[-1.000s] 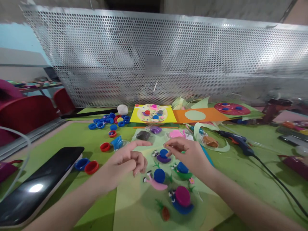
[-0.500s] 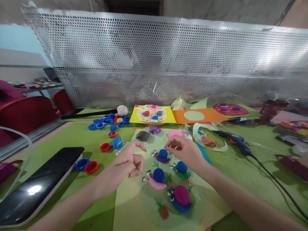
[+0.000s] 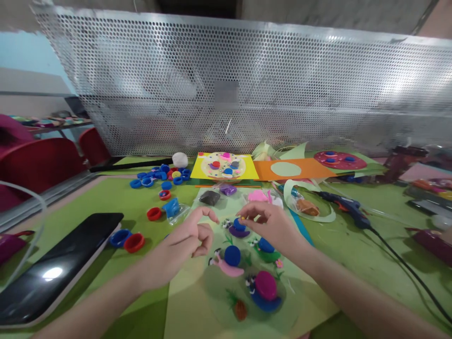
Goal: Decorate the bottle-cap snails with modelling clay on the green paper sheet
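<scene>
My right hand [image 3: 263, 221] pinches a tiny yellow bit, perhaps clay, between thumb and index finger. It hovers over a clay snail with a blue bottle-cap shell and purple body [image 3: 239, 230]. To that snail's left is my left hand [image 3: 196, 238], holding nothing, its index finger bent out apart from the curled others. Nearer me on the pale green sheet [image 3: 187, 306] are a pink snail with a blue shell [image 3: 229, 263], a blue snail with a magenta shell [image 3: 265, 292] and a brown pineapple-like clay piece [image 3: 240, 310]. A green snail [image 3: 267, 249] lies partly under my right hand.
Left are a phone [image 3: 67, 263], red and blue bottle caps [image 3: 134, 242] and bagged blue clay [image 3: 172, 207]. Behind stand bagged black clay [image 3: 209, 197] and a yellow snail picture [image 3: 197, 170]. A glue gun [image 3: 348, 207] with its cord lies right. A perforated metal panel [image 3: 282, 94] borders the table.
My right hand has moved slightly left and down, bringing the yellow bit over the purple snail's blue shell. My left hand has barely shifted.
</scene>
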A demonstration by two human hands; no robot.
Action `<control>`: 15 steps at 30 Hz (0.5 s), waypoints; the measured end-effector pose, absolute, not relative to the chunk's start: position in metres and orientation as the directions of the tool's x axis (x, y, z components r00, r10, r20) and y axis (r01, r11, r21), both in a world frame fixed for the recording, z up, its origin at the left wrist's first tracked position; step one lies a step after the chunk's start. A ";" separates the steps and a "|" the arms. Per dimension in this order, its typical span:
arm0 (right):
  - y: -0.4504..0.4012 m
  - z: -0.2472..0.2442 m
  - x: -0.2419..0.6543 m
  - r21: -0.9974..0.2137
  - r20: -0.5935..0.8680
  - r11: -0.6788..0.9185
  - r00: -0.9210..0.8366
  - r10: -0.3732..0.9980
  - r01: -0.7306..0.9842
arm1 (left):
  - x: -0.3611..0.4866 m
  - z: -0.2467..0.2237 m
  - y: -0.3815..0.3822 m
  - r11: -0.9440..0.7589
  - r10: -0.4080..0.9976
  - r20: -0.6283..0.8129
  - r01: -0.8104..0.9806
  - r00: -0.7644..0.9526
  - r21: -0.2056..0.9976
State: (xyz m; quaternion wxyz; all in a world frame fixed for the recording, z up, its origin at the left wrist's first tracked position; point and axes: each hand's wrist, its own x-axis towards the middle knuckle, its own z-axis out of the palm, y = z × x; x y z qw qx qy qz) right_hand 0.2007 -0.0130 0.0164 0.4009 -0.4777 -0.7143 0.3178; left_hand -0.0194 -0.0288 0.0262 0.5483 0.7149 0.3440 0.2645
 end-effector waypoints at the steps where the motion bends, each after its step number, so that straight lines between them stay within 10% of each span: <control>1: -0.014 0.017 0.200 -0.831 0.266 0.342 -0.227 0.937 0.439 | -0.019 0.026 -0.029 -0.164 0.788 0.002 0.206 0.616 0.965; 7: -0.017 0.022 0.200 -0.809 0.255 0.348 -0.250 0.934 0.474 | -0.016 0.028 -0.033 -0.306 0.834 0.082 0.334 0.546 0.891; 15: -0.029 0.016 0.188 -0.836 0.284 0.413 -0.358 0.889 0.362 | -0.004 0.017 -0.040 -0.774 0.625 0.583 0.505 0.519 0.381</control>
